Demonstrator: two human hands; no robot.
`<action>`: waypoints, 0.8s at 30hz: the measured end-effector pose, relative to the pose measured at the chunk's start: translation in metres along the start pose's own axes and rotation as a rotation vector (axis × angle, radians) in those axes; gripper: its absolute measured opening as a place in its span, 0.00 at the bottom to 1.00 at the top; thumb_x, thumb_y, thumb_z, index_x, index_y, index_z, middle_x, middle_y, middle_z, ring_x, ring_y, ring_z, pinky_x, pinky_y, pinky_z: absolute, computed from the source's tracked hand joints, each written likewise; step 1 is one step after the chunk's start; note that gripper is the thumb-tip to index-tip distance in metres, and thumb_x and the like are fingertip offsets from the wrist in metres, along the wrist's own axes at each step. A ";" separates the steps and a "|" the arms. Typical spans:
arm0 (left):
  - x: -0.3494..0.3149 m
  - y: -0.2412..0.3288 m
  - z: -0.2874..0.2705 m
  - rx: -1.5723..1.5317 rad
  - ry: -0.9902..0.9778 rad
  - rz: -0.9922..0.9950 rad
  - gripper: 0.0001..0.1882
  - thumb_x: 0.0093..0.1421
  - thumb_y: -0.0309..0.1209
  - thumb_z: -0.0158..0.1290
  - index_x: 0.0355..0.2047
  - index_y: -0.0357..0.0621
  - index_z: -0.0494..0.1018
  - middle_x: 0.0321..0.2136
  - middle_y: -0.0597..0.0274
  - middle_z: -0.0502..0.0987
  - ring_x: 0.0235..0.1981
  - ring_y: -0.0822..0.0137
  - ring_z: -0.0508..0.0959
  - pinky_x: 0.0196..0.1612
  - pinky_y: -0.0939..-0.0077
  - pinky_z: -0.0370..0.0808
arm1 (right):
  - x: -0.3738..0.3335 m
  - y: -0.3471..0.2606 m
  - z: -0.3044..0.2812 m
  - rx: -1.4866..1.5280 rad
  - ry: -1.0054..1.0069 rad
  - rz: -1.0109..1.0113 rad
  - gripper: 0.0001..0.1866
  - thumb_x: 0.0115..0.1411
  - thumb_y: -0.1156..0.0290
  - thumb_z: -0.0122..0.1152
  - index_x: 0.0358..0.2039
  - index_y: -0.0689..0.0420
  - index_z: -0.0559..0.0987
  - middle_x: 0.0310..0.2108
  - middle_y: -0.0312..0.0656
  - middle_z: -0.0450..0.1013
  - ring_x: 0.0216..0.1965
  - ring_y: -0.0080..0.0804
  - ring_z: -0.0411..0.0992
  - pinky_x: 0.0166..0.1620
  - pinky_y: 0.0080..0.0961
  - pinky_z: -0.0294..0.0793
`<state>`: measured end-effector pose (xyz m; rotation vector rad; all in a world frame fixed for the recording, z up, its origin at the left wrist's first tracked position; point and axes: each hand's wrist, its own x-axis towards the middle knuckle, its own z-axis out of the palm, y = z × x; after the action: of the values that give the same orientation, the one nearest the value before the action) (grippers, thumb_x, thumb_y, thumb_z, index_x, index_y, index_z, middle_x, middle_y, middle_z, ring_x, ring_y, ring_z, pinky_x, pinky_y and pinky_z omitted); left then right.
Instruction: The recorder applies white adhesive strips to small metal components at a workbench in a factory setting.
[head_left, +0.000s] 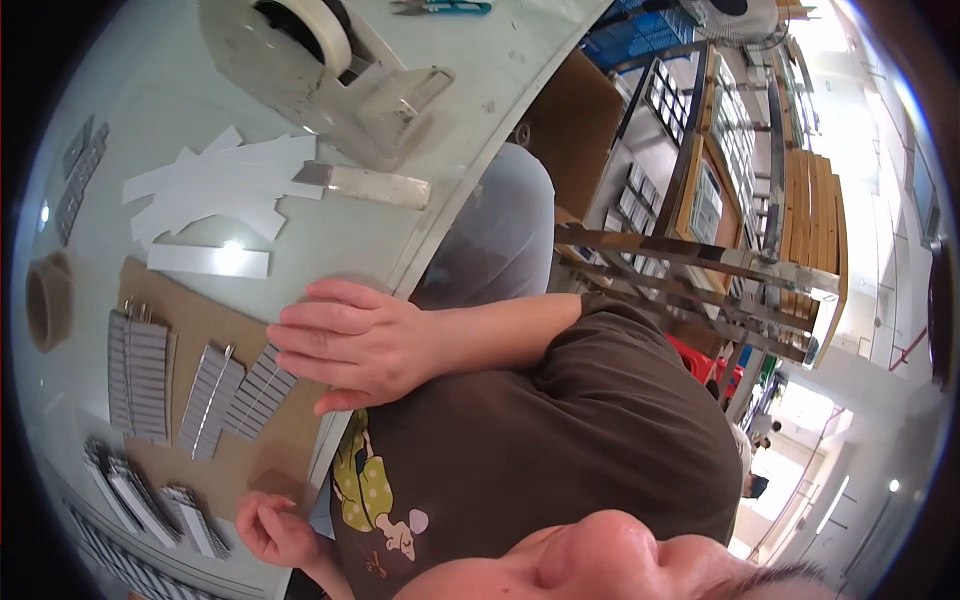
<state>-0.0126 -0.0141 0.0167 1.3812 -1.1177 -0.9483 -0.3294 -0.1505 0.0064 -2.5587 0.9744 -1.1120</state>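
Observation:
My right hand (355, 345) lies flat, palm down, over the edge of a brown cardboard sheet (270, 460) on the table. Its fingers partly cover a small grey striped piece (262, 395). Beside that lie another grey striped piece (211, 400) with a pale strip along it and a larger striped block (138, 378). My left hand (275, 530), lower in the picture, is curled at the sheet's edge; whatever may be inside its fingers is hidden. Dark-and-white stacked strips (135, 495) lie past it. A single white strip (208, 261) sits near a pile of white strips (225, 185).
A tape dispenser (395, 110) stands on the pale table, with a white-handled utility knife (380, 187) below it. Teal snips (445, 7) lie at the top. A brown tape roll (48, 300) stands at far left. A rack with wooden boards (815, 215) is on the right.

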 end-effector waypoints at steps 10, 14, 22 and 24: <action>0.004 0.002 0.003 -0.020 -0.009 -0.011 0.07 0.67 0.24 0.47 0.44 0.35 0.71 0.24 0.57 0.70 0.25 0.65 0.68 0.33 0.72 0.67 | -0.005 0.003 0.002 0.061 0.024 0.021 0.29 0.66 0.48 0.60 0.54 0.63 0.79 0.58 0.50 0.75 0.61 0.47 0.71 0.66 0.51 0.65; 0.007 -0.001 0.004 -0.016 0.028 -0.027 0.08 0.68 0.22 0.46 0.45 0.35 0.71 0.25 0.57 0.71 0.25 0.64 0.68 0.32 0.74 0.68 | 0.001 0.004 0.000 0.036 0.021 0.012 0.29 0.65 0.49 0.61 0.53 0.62 0.79 0.58 0.49 0.75 0.60 0.46 0.71 0.64 0.51 0.66; 0.016 0.009 0.021 0.010 0.076 -0.056 0.08 0.65 0.16 0.52 0.43 0.34 0.75 0.28 0.57 0.78 0.24 0.71 0.76 0.29 0.79 0.73 | 0.006 -0.004 -0.002 -0.016 -0.066 0.050 0.28 0.56 0.54 0.72 0.53 0.55 0.80 0.58 0.46 0.75 0.58 0.46 0.71 0.60 0.51 0.69; 0.009 0.010 0.021 -0.051 0.133 -0.095 0.08 0.65 0.17 0.55 0.44 0.35 0.76 0.30 0.58 0.79 0.26 0.73 0.78 0.30 0.80 0.75 | 0.011 -0.007 -0.002 -0.015 -0.083 0.017 0.27 0.54 0.58 0.73 0.52 0.56 0.80 0.57 0.45 0.75 0.57 0.46 0.71 0.61 0.51 0.68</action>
<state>-0.0320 -0.0282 0.0250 1.4443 -0.9302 -0.9319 -0.3214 -0.1520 0.0168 -2.5809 0.9853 -0.9889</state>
